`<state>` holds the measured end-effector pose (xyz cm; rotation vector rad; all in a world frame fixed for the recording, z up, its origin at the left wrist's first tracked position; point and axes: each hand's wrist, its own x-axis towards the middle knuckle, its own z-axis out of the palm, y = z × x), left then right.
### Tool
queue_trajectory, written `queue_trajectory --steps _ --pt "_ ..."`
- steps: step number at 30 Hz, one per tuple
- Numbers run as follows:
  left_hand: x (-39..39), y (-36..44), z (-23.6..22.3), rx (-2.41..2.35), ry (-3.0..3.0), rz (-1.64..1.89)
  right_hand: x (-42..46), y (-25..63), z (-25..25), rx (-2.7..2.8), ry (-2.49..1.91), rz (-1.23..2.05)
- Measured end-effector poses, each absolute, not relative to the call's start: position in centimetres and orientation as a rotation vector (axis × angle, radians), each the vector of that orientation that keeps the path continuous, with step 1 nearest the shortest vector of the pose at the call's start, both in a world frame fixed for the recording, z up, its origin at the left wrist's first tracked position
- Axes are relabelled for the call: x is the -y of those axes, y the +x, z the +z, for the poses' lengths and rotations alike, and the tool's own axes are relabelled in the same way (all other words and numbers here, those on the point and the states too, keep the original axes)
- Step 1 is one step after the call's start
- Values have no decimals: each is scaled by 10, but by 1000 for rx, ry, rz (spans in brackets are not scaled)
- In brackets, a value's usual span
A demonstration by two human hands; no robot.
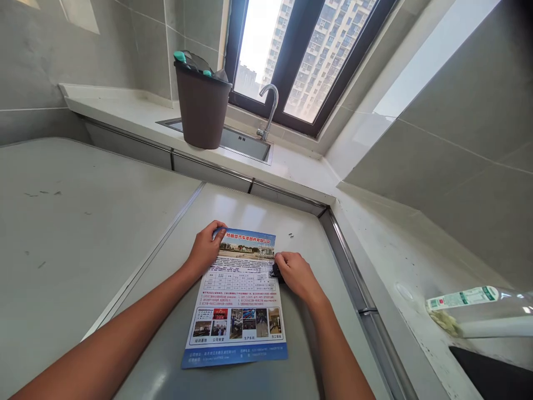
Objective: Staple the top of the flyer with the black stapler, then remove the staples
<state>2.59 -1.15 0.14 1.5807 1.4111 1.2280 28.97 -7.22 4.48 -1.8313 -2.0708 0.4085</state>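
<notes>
Flyer (240,299) sits lower centre of frame. Your left hand (206,245) pinches its upper-left corner; your right hand (296,272) grips a small black object (275,270) at its right edge. Likely light, floppy, easily creased: hold opposite edges, lightly.

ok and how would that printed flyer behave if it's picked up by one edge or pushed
The flyer looks like one thin sheet, so it's probably light and floppy, likely sagging from one edge. The pale surface beneath shows glossy reflections, so the flyer may slide easily when pushed.
</notes>
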Motion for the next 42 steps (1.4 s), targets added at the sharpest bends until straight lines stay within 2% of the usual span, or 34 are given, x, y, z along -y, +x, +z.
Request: queue_trajectory --steps 13,20,42 --pt "10 28 -1 -1423 1602 1250 73 276 46 2224 -1957 175" --pt "11 29 0 -1407 1586 1240 77 267 54 2249 -2106 157" --pt "12 30 0 -1439 1604 1240 76 263 54 2204 -2179 177"
